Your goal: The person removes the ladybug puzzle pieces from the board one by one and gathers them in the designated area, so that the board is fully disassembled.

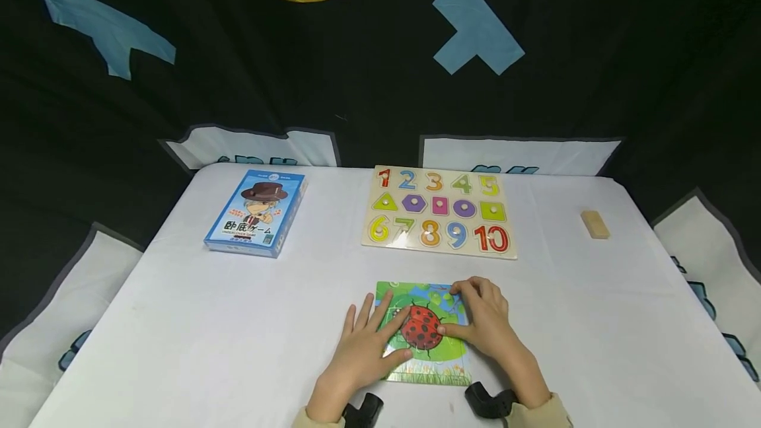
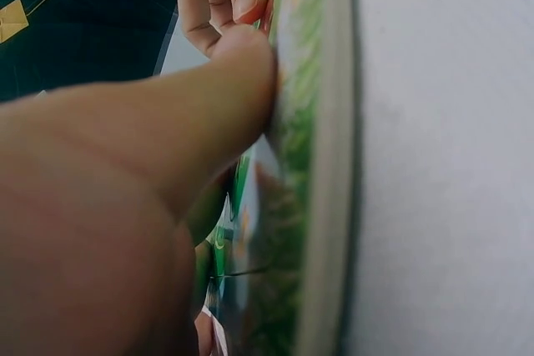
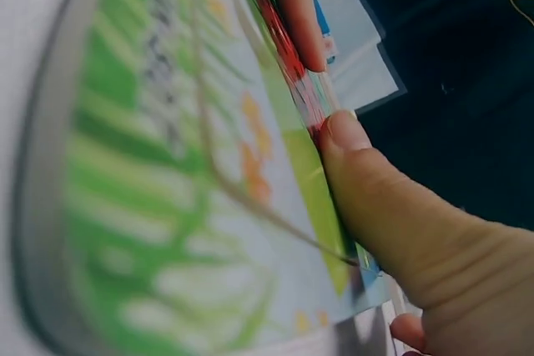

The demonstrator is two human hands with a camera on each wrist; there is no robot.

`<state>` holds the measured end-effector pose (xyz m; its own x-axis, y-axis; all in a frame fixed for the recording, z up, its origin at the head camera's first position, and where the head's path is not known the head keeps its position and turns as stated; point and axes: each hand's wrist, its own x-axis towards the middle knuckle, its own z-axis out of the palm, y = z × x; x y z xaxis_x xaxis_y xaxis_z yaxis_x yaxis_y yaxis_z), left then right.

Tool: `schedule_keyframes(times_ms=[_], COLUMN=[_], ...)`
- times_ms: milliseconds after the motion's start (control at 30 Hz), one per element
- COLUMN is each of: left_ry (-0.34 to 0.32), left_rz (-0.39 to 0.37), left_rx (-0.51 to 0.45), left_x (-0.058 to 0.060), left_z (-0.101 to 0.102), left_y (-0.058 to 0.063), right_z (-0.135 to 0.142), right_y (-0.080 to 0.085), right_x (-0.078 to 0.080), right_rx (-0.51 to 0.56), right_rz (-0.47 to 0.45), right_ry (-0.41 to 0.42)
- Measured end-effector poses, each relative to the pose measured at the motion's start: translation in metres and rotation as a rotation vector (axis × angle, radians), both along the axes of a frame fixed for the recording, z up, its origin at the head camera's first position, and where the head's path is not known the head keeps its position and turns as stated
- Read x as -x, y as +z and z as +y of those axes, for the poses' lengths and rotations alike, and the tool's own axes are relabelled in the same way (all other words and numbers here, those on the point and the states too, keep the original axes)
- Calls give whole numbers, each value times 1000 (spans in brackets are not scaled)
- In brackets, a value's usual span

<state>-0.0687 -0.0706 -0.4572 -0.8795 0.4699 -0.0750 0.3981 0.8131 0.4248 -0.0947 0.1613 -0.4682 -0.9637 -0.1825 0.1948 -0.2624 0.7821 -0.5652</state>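
A square ladybug jigsaw puzzle (image 1: 428,368) lies flat near the front of the table, with a red spotted ladybug (image 1: 421,327) at its middle. My left hand (image 1: 365,352) lies spread over its left side, forefinger reaching the ladybug and thumb on the lower part. From the right, my right hand (image 1: 490,319) rests on the puzzle, thumb tip at the ladybug's right edge and forefinger near the upper right corner. Thin seams between pieces show in the right wrist view, where the right thumb (image 3: 384,198) presses the picture. In the left wrist view, the left thumb (image 2: 225,81) covers part of it.
Behind the puzzle lies a wooden number and shape board (image 1: 440,212). A blue game box (image 1: 257,212) sits at the back left, and a small wooden block (image 1: 595,224) at the back right. White cloth covers the table (image 1: 208,335); a dark curtain (image 1: 333,71) hangs behind.
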Motion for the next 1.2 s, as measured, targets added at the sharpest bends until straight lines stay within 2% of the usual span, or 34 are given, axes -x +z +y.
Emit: schedule_keyframes(times_ms=[300, 667, 900, 967, 1033, 1100, 1200], left_ry=[-7, -15, -13, -15, -17, -18, -14], left_rz=[-3, -5, 1, 1, -1, -3, -6], left_rx=[7, -11, -16, -16, -19, -22, -22], left_x=[0, 1, 2, 2, 2, 1, 0], left_z=[-2, -2, -2, -1, -1, 0, -1], left_y=[0, 0, 1, 1, 1, 2, 2], right_z=[4, 7, 17, 30, 47, 66, 90], right_y=[-9, -5, 0, 3, 6, 9, 11], right_x=[5, 3, 3, 3, 2, 0, -6], right_rx=[121, 270, 471, 502, 518, 482, 398], right_rz=[-22, -46, -100, -88, -60, -29, -32], right_ry=[51, 24, 5, -44, -140, -289, -521])
